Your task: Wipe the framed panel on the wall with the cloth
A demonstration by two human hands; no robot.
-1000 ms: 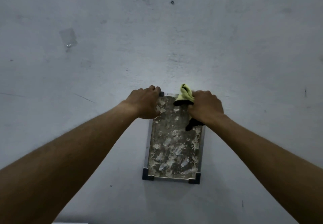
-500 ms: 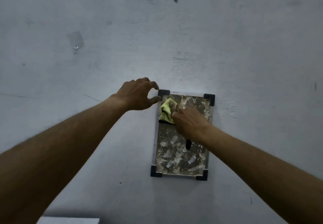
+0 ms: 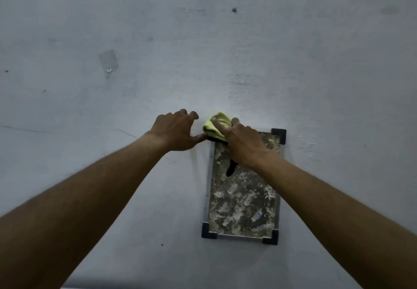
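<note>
Hanging on the big grey wall (image 3: 316, 63), at about 5 o'clock from the middle, the framed panel (image 3: 242, 198) could slip or tilt if the wiping pushes too hard. It looks dirty, with white blotches and black corners. The right hand (image 3: 244, 147) presses down flat on the yellow cloth (image 3: 215, 126) at the panel's 11 o'clock corner. The left hand (image 3: 176, 130), fingers spread, braces beside it

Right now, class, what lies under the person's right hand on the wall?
Under the right hand is the yellow-green cloth, bunched over the framed panel's top left corner. A dark strip of it hangs below the hand. The panel surface and corner bracket beneath are covered, so unseen.
</note>
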